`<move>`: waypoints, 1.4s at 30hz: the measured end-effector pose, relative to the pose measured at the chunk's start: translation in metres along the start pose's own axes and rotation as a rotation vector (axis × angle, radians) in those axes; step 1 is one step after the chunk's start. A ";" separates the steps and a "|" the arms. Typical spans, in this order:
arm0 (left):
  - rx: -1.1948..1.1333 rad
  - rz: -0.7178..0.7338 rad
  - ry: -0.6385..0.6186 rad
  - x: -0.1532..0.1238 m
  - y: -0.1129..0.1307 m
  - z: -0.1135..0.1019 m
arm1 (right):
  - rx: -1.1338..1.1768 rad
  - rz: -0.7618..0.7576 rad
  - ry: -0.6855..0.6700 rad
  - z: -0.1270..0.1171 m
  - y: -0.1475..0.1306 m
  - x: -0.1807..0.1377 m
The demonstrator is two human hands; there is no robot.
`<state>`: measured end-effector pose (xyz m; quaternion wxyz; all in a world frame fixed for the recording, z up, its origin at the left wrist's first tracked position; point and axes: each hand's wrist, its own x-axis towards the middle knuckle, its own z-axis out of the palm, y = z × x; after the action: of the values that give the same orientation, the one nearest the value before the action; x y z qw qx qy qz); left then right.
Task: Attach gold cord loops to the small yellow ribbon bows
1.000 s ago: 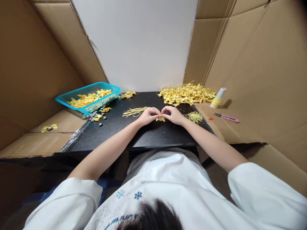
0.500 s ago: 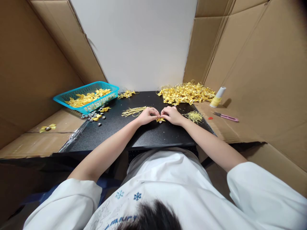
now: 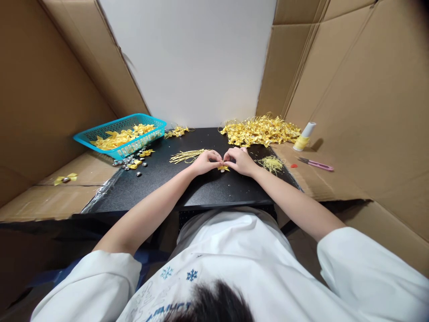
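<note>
My left hand and my right hand meet fingertip to fingertip over the middle of a black table. Both pinch a small yellow ribbon bow that pokes out just below the fingers. A bundle of thin gold strings lies on the table just left of my left hand. A small tuft of yellow thread lies to the right of my right hand.
A turquoise basket holding yellow bows sits at the back left, with small silver bells scattered before it. A heap of yellow ribbon pieces fills the back right. A thread spool and pink snips lie on cardboard at right. Cardboard walls enclose both sides.
The hands stay together over the bow, fingers shifting only slightly. The view has tilted a little.
</note>
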<state>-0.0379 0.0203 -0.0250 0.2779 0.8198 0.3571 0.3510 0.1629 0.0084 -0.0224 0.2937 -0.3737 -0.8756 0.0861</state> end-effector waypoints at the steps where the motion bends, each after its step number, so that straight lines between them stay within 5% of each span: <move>1: -0.002 0.001 -0.003 0.000 0.000 0.000 | -0.004 -0.001 0.000 0.000 0.000 0.000; 42: 0.011 -0.029 0.073 0.000 -0.002 0.002 | -0.020 0.064 -0.041 0.005 -0.002 0.005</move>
<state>-0.0370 0.0214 -0.0274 0.2654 0.8025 0.3808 0.3748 0.1566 0.0107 -0.0238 0.2690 -0.4026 -0.8699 0.0942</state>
